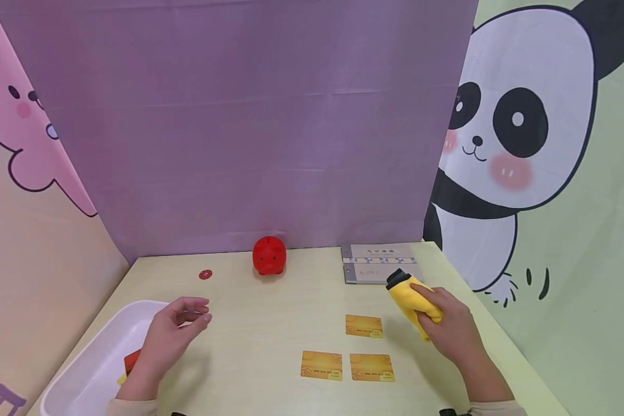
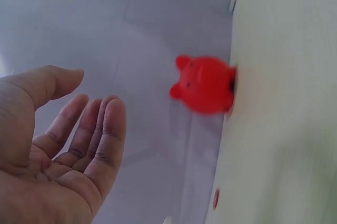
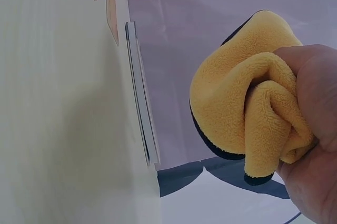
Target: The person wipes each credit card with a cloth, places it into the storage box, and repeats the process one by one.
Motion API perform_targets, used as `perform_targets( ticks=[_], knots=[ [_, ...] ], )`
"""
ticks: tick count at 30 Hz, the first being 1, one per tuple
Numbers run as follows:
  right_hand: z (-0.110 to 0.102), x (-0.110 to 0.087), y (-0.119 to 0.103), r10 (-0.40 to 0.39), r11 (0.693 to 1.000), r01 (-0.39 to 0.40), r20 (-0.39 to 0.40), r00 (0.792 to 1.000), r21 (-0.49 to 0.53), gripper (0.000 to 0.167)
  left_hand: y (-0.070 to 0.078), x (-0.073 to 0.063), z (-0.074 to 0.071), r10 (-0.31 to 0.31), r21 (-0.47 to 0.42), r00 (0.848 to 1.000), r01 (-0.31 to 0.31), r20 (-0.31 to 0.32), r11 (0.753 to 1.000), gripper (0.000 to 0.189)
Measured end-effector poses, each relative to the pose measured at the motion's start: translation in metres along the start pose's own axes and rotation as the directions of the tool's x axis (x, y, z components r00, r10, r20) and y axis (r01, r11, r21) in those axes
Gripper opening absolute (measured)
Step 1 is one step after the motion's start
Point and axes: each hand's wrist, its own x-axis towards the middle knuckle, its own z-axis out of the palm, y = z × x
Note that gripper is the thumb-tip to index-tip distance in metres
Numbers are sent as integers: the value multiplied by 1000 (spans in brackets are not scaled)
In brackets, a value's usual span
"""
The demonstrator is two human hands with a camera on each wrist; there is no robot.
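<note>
- The right grip (image 1: 452, 328) squeezes a bunched yellow cloth (image 1: 412, 303), up over the 3 o'clock side of the counter (image 1: 260, 329).
- It should be soft, light and hard to hurt; its thick middle folds look good to grab.
- Gold cards (image 1: 364, 326) lie at 8 o'clock from it, a gray book (image 1: 364, 271) at 11.
- The left grip (image 1: 174, 332), near 9 o'clock, holds nothing.

We see the head view evenly bright, with soft, faint shadows on the bench (image 1: 260, 323), while both wrist views look dimmer and hazier, the red piggy bank (image 2: 205, 84) blurred but the yellow cloth (image 3: 224, 87) fairly crisp.
</note>
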Motion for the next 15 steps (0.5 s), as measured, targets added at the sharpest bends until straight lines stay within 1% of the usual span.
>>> perform_targets(
  ticks=[5, 9, 12, 15],
  knots=[
    [1, 0, 2, 18, 1000, -18, 15, 1000, 3, 58, 3, 6, 28, 11, -23, 997, -10, 70, 1000, 28],
    [4, 0, 5, 18, 1000, -18, 17, 1000, 7, 59, 4, 10, 51, -5, -42, 991, 11, 133, 999, 28],
    [6, 1, 7, 13, 1000, -14, 17, 1000, 15, 58, 3, 12, 68, -10, -30, 982, 16, 186, 999, 30],
    [8, 1, 8, 11, 1000, -12, 18, 1000, 23, 57, 1, 14, 85, -11, -4, 968, 12, 253, 1000, 32]
  ],
)
